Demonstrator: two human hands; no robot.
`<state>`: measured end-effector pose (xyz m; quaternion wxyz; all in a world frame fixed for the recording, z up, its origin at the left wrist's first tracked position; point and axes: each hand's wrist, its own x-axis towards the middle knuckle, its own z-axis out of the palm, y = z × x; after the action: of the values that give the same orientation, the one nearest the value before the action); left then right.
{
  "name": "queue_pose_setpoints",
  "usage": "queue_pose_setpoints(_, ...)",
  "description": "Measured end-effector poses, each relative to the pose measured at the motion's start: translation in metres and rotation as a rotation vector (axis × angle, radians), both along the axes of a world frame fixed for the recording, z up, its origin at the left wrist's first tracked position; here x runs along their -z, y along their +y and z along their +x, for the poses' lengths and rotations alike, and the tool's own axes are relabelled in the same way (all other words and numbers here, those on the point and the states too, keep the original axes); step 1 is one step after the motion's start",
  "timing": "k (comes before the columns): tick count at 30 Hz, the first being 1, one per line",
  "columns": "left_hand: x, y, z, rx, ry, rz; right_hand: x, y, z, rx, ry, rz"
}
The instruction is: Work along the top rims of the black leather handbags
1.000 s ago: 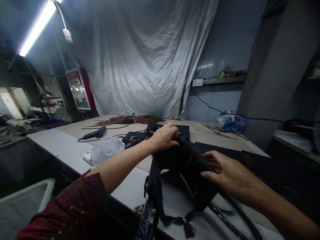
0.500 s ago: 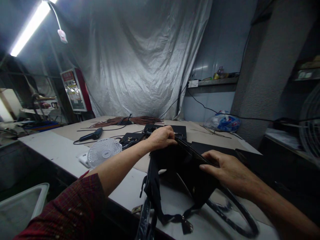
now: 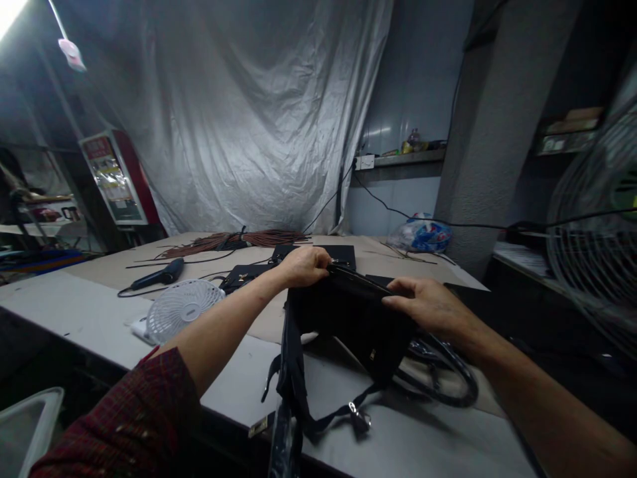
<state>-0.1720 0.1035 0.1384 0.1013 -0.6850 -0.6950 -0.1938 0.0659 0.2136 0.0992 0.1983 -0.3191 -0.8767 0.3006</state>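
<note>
The black bag (image 3: 348, 318) stands on the table (image 3: 84, 312), close to the near edge, and its strap (image 3: 291, 378) hangs over that edge. The left hand (image 3: 304, 265) has its fingers closed on the far end of the bag's top rim. The right hand (image 3: 428, 309) has its fingers clamped on the rim's other end. A white fan (image 3: 182, 307) sits to the left, well apart, with bare table between. A handle loop (image 3: 448, 388) lies just right of the bag.
</note>
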Motion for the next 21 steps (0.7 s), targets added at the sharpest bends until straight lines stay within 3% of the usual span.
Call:
queue_pose_setpoints(12,0.001,0.004,0.001,-0.106,0.012,-0.046,0.006,0.015,-0.013,0.100,0.056,-0.019)
queue_pose_setpoints(21,0.002,0.003,0.001,-0.152,0.004,-0.034,0.011,0.020,-0.021,0.049,0.080,-0.054)
